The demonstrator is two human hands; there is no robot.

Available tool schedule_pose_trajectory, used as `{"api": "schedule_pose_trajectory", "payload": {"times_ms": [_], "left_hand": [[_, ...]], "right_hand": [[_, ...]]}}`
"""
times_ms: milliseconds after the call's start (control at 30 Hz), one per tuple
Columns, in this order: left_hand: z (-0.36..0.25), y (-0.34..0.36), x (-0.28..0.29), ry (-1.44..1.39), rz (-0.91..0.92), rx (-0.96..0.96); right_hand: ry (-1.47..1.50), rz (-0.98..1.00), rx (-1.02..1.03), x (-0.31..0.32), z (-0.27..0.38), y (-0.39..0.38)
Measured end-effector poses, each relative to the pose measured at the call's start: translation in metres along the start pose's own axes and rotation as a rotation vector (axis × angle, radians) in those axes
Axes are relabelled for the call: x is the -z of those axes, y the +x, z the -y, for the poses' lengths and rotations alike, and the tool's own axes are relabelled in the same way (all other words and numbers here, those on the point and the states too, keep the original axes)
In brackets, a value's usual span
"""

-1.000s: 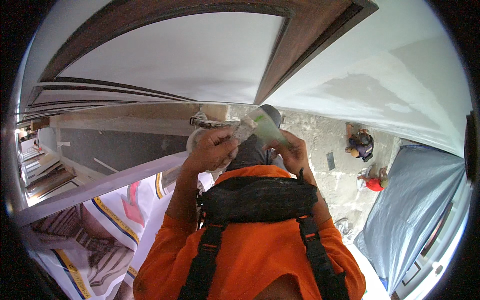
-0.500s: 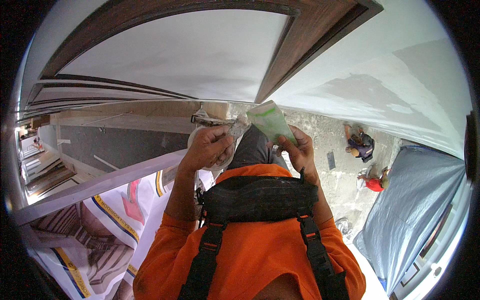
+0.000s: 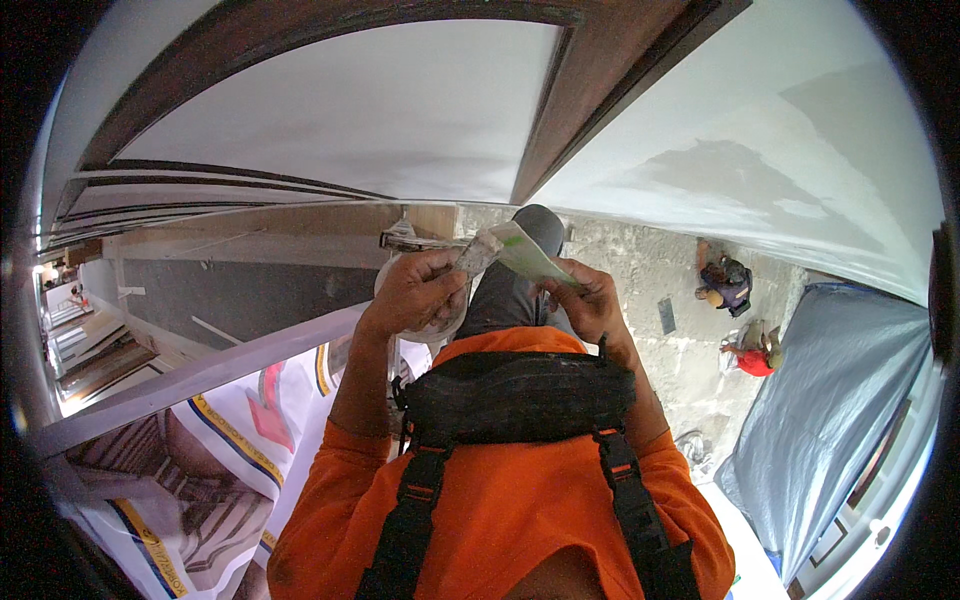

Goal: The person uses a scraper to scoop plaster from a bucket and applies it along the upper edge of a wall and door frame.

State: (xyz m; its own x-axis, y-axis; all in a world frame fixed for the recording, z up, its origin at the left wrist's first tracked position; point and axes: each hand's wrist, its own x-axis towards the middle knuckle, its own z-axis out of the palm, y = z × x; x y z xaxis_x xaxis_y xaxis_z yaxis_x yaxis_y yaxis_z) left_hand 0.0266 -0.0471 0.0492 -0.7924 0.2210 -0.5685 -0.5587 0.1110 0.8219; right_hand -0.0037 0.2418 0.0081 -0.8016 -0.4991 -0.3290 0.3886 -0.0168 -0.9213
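In front of my body, my left hand (image 3: 418, 292) is closed round a small flat scraper (image 3: 477, 254), smeared with whitish filler. My right hand (image 3: 588, 300) pinches a pale green flat spreader (image 3: 536, 260) between thumb and fingers. The spreader is tilted, and its far end meets or overlaps the scraper's tip; I cannot tell whether they touch. Behind my left hand shows part of a pale round thing (image 3: 456, 318), perhaps a tub, mostly hidden by the hand. My knee in dark grey trousers lies beyond the two tools.
A white wall with a dark wooden frame (image 3: 545, 120) rises ahead, with grey patches (image 3: 720, 175) at right. Two people (image 3: 725, 287) work on the rough floor (image 3: 640, 350) below. A grey-blue tarp (image 3: 825, 400) hangs at right; a printed banner (image 3: 225, 440) lies at left.
My right hand has moved slightly left and turned the spreader, so it now appears narrower and lower, nearer the scraper. My left hand has hardly moved.
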Motion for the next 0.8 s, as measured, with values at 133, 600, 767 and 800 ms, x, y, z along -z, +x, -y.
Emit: {"api": "schedule_pose_trajectory", "payload": {"times_ms": [133,600,767,800], "left_hand": [[-0.001,0.003,-0.002,-0.073,0.055,0.004],[-0.007,0.006,-0.008,0.009,-0.066,0.017],[-0.003,0.011,-0.008,-0.028,-0.071,-0.002],[-0.001,0.011,-0.007,-0.028,-0.084,0.009]], "right_hand": [[-0.185,0.033,0.249,0.001,-0.022,0.005],[0.123,-0.163,0.013,-0.004,0.001,0.000],[0.120,-0.110,-0.024,-0.001,0.004,-0.006],[0.134,-0.093,-0.034,0.000,0.003,-0.007]]}}
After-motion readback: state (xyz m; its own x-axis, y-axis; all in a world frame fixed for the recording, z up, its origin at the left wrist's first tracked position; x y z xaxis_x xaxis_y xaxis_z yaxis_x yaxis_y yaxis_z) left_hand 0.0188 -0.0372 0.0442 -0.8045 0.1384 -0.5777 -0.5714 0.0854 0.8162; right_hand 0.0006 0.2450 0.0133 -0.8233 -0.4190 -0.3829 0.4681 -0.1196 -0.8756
